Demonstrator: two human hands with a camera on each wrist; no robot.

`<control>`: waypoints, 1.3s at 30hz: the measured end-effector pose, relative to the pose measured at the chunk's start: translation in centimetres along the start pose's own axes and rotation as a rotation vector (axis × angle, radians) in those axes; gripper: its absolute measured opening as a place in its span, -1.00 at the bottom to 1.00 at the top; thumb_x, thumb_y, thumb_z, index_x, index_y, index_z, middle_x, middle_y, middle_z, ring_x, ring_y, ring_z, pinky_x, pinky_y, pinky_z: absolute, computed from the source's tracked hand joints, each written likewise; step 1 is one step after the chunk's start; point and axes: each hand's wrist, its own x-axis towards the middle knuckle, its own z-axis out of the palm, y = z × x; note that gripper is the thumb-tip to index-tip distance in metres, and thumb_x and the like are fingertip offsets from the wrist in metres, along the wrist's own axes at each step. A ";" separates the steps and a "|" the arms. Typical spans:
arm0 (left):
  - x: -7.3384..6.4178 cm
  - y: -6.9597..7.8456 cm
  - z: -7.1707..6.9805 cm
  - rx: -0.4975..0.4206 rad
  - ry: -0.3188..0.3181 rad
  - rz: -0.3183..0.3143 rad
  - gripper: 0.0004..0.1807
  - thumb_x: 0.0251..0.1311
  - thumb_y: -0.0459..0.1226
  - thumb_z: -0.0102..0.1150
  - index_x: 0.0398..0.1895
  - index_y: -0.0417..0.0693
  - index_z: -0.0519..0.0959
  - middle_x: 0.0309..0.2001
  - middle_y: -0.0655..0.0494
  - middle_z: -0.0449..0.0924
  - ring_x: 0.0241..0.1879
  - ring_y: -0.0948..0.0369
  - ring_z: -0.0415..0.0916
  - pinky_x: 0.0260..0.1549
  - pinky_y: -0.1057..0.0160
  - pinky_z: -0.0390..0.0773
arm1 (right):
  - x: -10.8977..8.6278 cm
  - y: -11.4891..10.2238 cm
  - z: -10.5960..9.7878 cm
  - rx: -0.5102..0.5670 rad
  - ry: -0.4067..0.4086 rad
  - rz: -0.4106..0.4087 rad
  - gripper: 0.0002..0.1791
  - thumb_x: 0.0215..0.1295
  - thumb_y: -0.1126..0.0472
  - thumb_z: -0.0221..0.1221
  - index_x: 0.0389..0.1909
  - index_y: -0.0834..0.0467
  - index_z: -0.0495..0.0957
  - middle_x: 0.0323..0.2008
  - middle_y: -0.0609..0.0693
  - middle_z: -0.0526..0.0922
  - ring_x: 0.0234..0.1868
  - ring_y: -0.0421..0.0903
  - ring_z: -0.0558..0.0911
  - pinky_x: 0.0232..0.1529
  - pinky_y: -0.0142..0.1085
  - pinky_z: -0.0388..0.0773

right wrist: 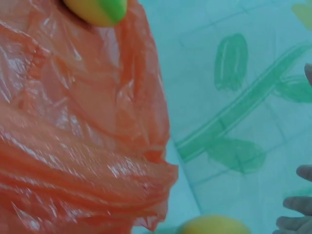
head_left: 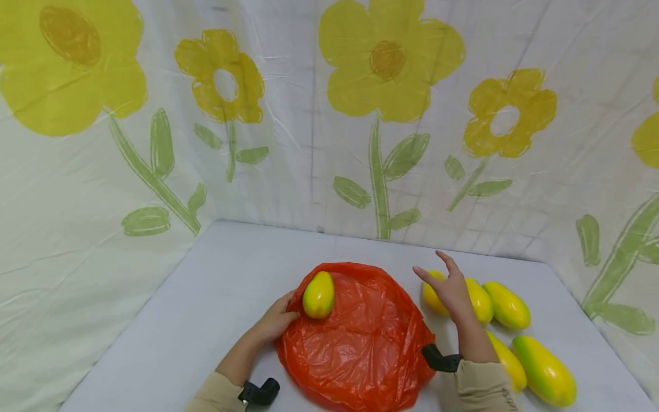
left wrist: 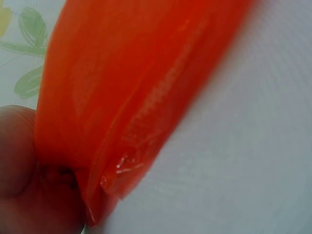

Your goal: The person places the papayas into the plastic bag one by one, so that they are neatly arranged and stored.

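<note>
A red plastic bag [head_left: 360, 337] lies spread with its mouth open in the middle of the table. One yellow-green papaya [head_left: 318, 295] rests inside, near its far left rim. My left hand [head_left: 275, 321] grips that rim; in the left wrist view the bag's film [left wrist: 117, 87] is pinched by the thumb [left wrist: 17, 151]. Right of the bag, my right hand [head_left: 454, 294] is raised with thumb and fingers spread, holding nothing. It overlaps a papaya [head_left: 435, 293] in the head view. Its fingers [right wrist: 297, 202] show at the right edge of the right wrist view.
Several more papayas lie on the right of the table, among them one at the back [head_left: 507, 305] and a large one at the front [head_left: 544, 371]. The white table [head_left: 206, 274] meets a hanging flower-print sheet [head_left: 288, 171] along its far edge.
</note>
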 end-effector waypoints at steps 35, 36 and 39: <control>-0.1 0.0 0.1 0.017 0.013 -0.010 -0.42 0.26 -0.40 -0.15 0.38 -0.12 0.14 0.29 -0.21 0.27 -0.11 0.13 0.52 -0.17 0.11 0.64 | 0.8 2.8 -1.0 -0.085 -0.065 0.088 0.05 0.08 -0.31 0.14 0.45 0.10 -0.08 0.43 0.33 -0.11 0.37 0.33 0.01 0.29 0.26 0.10; -0.1 0.0 0.1 0.018 0.013 -0.009 -0.42 0.26 -0.40 -0.15 0.38 -0.13 0.13 0.29 -0.21 0.27 -0.10 0.14 0.52 -0.17 0.11 0.64 | 0.9 2.9 -0.9 -0.090 -0.077 0.093 0.05 0.07 -0.32 0.15 0.45 0.10 -0.08 0.43 0.32 -0.10 0.36 0.32 0.03 0.28 0.26 0.12; -0.1 0.0 0.1 0.022 0.017 -0.010 -0.42 0.26 -0.39 -0.15 0.38 -0.13 0.14 0.29 -0.20 0.27 -0.10 0.13 0.52 -0.17 0.12 0.64 | 1.0 3.2 -0.5 -0.094 -0.096 0.100 0.06 0.04 -0.33 0.15 0.45 0.10 -0.06 0.41 0.33 -0.05 0.32 0.31 0.09 0.25 0.25 0.17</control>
